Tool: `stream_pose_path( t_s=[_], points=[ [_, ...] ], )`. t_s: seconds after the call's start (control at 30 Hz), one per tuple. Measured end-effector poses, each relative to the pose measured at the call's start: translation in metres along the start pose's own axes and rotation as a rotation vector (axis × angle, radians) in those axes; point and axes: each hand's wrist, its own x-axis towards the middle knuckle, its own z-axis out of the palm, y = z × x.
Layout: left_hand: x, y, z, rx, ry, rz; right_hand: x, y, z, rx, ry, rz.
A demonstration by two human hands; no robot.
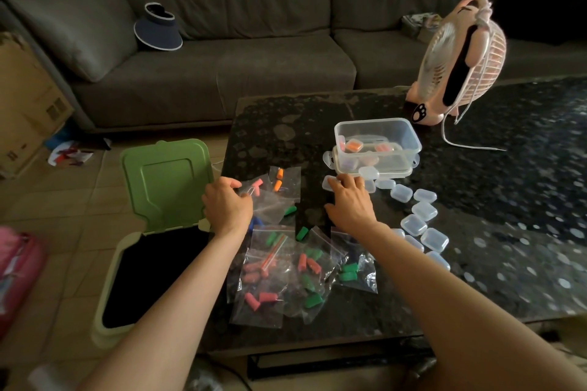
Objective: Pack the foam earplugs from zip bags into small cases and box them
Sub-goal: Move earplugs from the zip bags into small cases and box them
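The left hand (227, 206) pinches the pink-earplug zip bag (266, 200) in curled fingers; the right hand (349, 200) rests its spread fingers on a small case (327, 183).

bags (286, 270): on worktop (508, 232), at its near edge
box (376, 143): 1 o'clock of bags, some cases inside
cases (424, 211): row at 3 o'clock of bags, before box
fan (457, 73): 1 o'clock behind box
bin (152, 232): off worktop, 9 o'clock of bags

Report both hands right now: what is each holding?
Left hand: pinches a zip bag of pink earplugs.
Right hand: open, fingertips touching a small clear case.
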Motion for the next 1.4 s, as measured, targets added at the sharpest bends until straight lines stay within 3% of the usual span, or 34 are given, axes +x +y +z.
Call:
stream_pose_path(
  t_s=[0.2, 0.3, 0.4, 0.6, 0.77, 1.0, 1.07, 1.2, 1.4],
  points=[
    [-0.012, 0.013, 0.004, -0.014, -0.004, 0.208, 0.001, -0.002, 0.002, 0.089, -0.043, -0.048],
    [-0.019, 0.018, 0.004, -0.041, -0.066, 0.269, -0.001, -0.005, -0.002, 0.118, 0.04, -0.096],
    [-0.024, 0.022, 0.006, -0.106, -0.172, 0.37, -0.005, -0.01, -0.004, 0.144, 0.005, -0.127],
    [-0.034, 0.025, 0.011, -0.051, -0.363, 0.635, -0.001, -0.015, -0.014, 0.571, -0.009, 0.091],
    [-0.042, 0.022, 0.019, 0.076, -0.441, 0.631, -0.009, -0.016, -0.007, 0.259, -0.201, -0.074],
    [-0.042, 0.022, 0.017, 0.022, -0.446, 0.537, -0.012, -0.018, -0.011, 0.294, -0.205, -0.117],
    [-0.041, 0.024, 0.015, -0.015, -0.43, 0.57, -0.01, -0.02, -0.014, 0.435, -0.168, -0.061],
    [-0.042, 0.028, 0.011, -0.172, -0.391, 0.652, -0.008, -0.024, -0.024, 1.007, -0.266, 0.16],
    [-0.042, 0.032, 0.005, -0.294, -0.326, 0.638, -0.012, -0.027, -0.032, 1.338, -0.465, 0.217]
  ],
)
